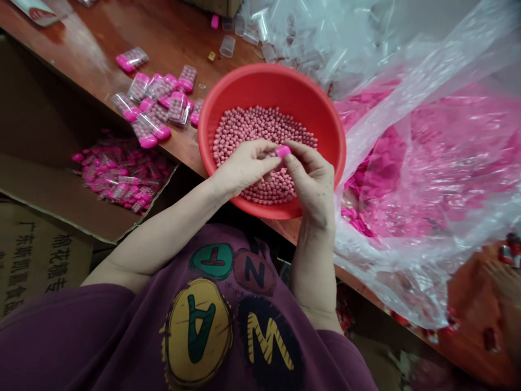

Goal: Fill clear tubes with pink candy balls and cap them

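Both my hands meet over a red plastic bowl (244, 87) filled with small pink candy balls (252, 127). My left hand (244, 165) is curled, and its fingers close around a small container that is mostly hidden. My right hand (311, 182) pinches a pink cap (283, 151) between thumb and fingertips, right against the left hand's fingers. Both hands hover just above the candy at the bowl's near side.
Several filled clear tubes with pink caps (157, 103) lie on the wooden table (93, 38) left of the bowl. A cardboard box (118, 176) below holds more. A clear plastic bag of pink caps (439, 157) lies at right. Empty clear tubes (228, 46) sit behind.
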The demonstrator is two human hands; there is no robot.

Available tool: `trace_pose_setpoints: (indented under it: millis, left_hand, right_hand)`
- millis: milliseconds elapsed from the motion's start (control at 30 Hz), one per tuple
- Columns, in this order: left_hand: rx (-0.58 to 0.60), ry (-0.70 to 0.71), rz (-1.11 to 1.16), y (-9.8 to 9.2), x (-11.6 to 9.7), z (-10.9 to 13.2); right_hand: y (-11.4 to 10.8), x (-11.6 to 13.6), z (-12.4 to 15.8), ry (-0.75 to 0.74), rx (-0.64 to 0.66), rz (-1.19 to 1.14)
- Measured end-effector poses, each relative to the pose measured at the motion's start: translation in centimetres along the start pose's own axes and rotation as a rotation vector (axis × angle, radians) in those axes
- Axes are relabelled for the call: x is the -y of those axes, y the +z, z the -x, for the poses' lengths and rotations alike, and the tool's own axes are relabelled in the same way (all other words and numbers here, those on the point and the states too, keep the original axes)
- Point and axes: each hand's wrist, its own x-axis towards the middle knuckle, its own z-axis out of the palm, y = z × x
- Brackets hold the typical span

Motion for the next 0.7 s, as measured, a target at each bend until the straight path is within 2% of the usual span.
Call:
trace_pose_setpoints:
  millis: [200,367,500,700]
  left_hand:
    - [0.027,0.021,0.073,-0.3,0.3,-0.2]
    - [-0.008,0.041,0.128,-0.3,0.4,-0.3]
    - [-0.025,0.040,0.085,-0.1,0.7,-0.3]
    - [-0.025,0.022,0.095,-0.1,0.5,0.0]
  right_hand:
    - [-0.3,-0.3,0.3,-0.039,-0.132,-0.059]
    - [0.0,0.5,0.2,-0.054,-0.028,0.000]
    - [0.1,1.2,-0.1,-0.006,-0.031,0.059]
    - [0.0,1.6,-0.2,0.064,0.007,0.003]
